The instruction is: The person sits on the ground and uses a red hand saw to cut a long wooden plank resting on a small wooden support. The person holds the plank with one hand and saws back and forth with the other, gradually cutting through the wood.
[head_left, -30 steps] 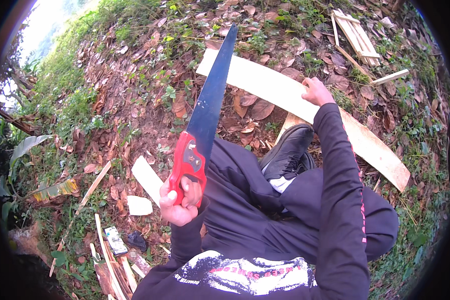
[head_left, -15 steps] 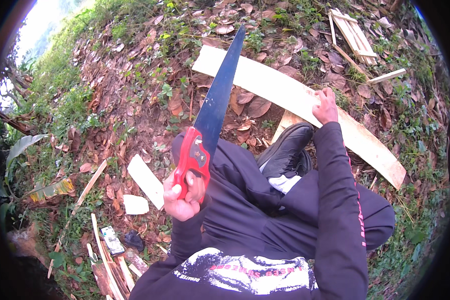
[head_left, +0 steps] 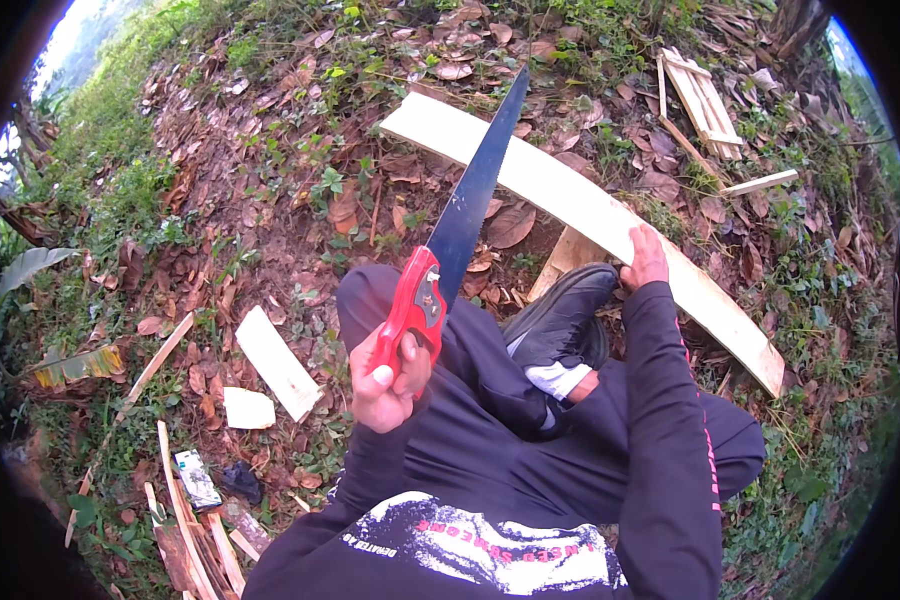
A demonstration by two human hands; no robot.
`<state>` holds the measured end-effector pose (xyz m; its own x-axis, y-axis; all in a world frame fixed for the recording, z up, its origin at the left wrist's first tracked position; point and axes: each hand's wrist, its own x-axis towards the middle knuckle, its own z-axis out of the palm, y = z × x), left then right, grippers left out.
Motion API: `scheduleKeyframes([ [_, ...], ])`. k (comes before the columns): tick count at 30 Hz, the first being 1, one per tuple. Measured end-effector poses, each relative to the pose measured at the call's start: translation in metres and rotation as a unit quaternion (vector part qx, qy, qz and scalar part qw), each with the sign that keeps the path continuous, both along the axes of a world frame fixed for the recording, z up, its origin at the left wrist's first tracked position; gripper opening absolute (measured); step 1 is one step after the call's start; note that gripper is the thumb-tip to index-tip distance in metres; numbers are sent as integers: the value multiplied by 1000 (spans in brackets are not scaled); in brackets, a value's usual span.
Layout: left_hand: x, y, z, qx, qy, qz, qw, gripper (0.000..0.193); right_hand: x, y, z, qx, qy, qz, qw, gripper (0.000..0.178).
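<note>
My left hand [head_left: 390, 385] is wrapped round the red handle of a hand saw [head_left: 475, 205]. The saw's dark blade points up and away to the right, and its far part crosses in front of a long pale plank [head_left: 560, 185]; whether blade and wood touch I cannot tell. Lying across the ground beyond my feet, the plank runs from upper middle to lower right. On its near edge rests my right hand [head_left: 647, 262], fingers stretched out over the top face. Part of a second piece of wood [head_left: 567, 255] shows beneath the plank, beside my black shoe [head_left: 565, 305].
Leaf-strewn, grassy ground surrounds my crossed legs. Two pale offcuts [head_left: 275, 365] [head_left: 248, 408] lie left of my knee. Further down are wood strips [head_left: 205, 555], a small printed packet [head_left: 197, 480] and a dark crumpled thing [head_left: 241, 482]. A slatted wooden piece [head_left: 705, 105] lies at the upper right.
The saw and my left hand have shifted right, with the blade leaning further right. My right hand has moved back to the plank's near edge, its fingers straighter than before. The view has shifted slightly.
</note>
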<state>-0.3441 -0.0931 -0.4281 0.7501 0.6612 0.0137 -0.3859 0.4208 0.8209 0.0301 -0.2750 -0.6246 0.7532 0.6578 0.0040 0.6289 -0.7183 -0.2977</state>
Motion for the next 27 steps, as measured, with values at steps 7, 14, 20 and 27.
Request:
scheduleKeyframes([
  [7,0,-12,6,32,44,16,998,44,17,3,66,-22,-5,-105,994,23],
  [14,18,-24,4,57,105,-14,993,42,42,-4,32,-103,106,-85,985,25],
  [20,37,-35,-17,38,133,-55,989,30,77,-7,-2,-134,188,-121,965,31],
  [27,61,-42,-28,46,161,-69,983,28,79,-32,-8,3,211,-123,970,51],
])
